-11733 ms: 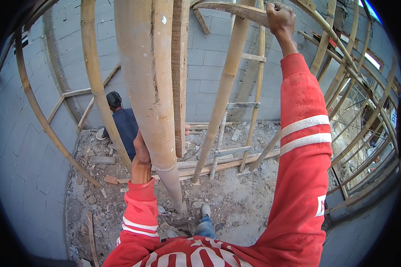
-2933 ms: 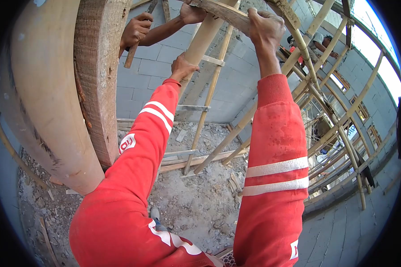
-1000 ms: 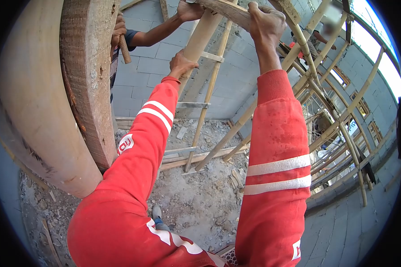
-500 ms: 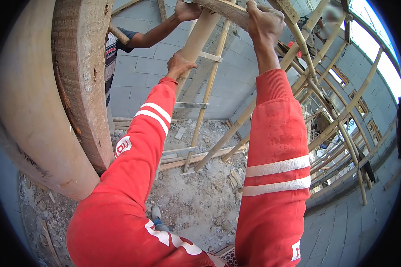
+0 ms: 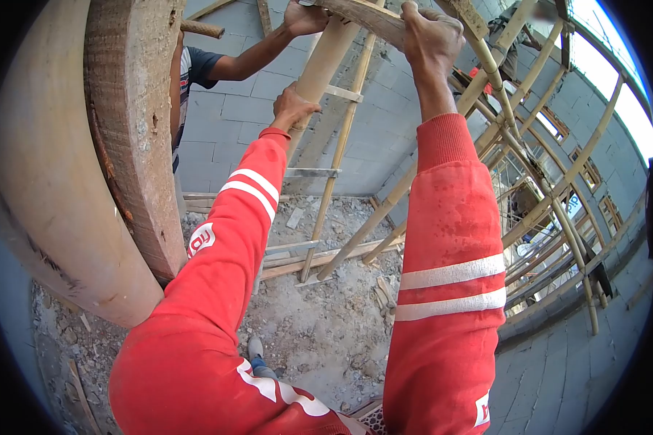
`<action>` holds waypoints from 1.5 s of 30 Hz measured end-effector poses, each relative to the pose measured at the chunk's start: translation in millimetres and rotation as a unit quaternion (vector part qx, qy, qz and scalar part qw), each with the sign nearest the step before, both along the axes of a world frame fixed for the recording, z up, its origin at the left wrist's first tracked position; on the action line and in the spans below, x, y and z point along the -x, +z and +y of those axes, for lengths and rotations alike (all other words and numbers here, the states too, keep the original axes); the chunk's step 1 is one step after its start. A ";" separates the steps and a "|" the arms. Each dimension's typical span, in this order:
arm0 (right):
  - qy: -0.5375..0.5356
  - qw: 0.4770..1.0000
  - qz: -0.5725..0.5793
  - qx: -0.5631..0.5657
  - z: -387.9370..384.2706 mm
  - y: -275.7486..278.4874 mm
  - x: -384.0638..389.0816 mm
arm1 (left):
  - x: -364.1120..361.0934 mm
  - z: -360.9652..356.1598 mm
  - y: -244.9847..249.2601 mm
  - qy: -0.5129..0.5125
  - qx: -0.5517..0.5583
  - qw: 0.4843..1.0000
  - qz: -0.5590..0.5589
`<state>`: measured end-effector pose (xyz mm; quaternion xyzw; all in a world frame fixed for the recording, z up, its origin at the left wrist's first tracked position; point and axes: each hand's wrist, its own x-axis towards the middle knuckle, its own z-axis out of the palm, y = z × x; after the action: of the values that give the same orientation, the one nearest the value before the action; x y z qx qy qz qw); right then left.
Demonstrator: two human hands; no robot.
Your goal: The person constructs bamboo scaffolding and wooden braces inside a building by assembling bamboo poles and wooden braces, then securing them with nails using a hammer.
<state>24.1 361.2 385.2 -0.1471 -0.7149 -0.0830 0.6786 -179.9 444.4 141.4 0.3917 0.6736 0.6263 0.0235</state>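
My left hand [image 5: 292,107] is closed around a thick bamboo pole [image 5: 326,58] that rises at a slant ahead of me. Higher up on the right, my right hand [image 5: 434,36] grips a wooden board [image 5: 366,16] lying across the pole's upper end. A co-worker's hand [image 5: 305,17] is at the left end of this board, beside the pole top; what its fingers hold is cut off by the frame edge. Both my arms reach upward in red sleeves.
Close on my left stand a rough timber post [image 5: 141,130] and a thick bamboo trunk [image 5: 58,167]. A bamboo ladder [image 5: 334,156] leans at the grey block wall [image 5: 228,109]. Bamboo scaffolding [image 5: 551,196] and another person [image 5: 511,36] are at right. Rubble covers the ground [image 5: 319,319] below.
The round wooden stick by the co-worker has swung up to nearly level, and the co-worker's body has shifted slightly. The person at upper right has moved. My hands keep their holds.
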 end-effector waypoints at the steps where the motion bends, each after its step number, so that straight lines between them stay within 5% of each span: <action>1: 0.007 1.000 -0.011 0.023 -1.7 0.7 -1.2 | -0.2 -1.2 -0.3 0.000 0.000 1.000 -0.001; 31: -0.002 0.998 0.016 -0.057 7.4 0.6 2.9 | -1.7 -5.2 6.7 -0.019 0.001 1.000 -0.004; 45: -0.007 1.000 -0.011 0.003 2.9 -6.5 -3.0 | -0.3 1.4 -1.4 -0.007 0.006 1.000 -0.003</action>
<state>27.2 364.1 378.6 -0.1533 -0.7214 -0.0868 0.6698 -179.6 445.8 140.0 0.3942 0.6747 0.6231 0.0318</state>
